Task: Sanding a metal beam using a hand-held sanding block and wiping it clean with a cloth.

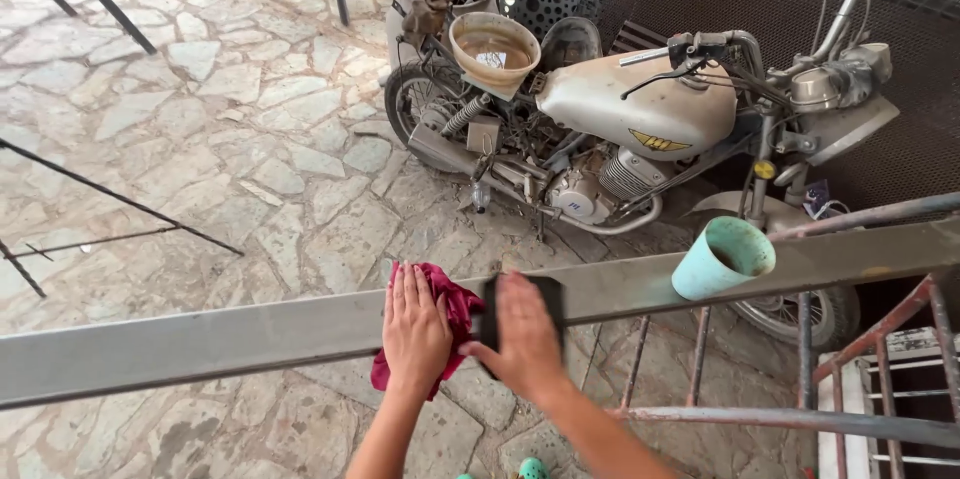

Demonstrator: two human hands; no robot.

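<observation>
I observed a teal cup [722, 257] standing tilted on the long grey metal beam [200, 344], to the right of both hands; a dark liquid showed inside it, level not determinable. A tan plastic basin [494, 51] sat on the seat of the dusty motorcycle [620, 129] beyond the beam, with brownish residue and a pale scrap inside.

The left hand [415, 334] lay flat, fingers extended, pressing a red cloth [455, 314] onto the beam. The right hand [522, 339] was spread over a black rectangular block [545, 299] on the beam, just beside the cloth; I could not tell whether it was clamped on the block or merely resting.

The beam's upper edge ran clear from the left border to the cloth. The stone-paved floor [230, 129] lay open on the left. Rusty frames [880, 359] crowded the right side beneath the beam.
</observation>
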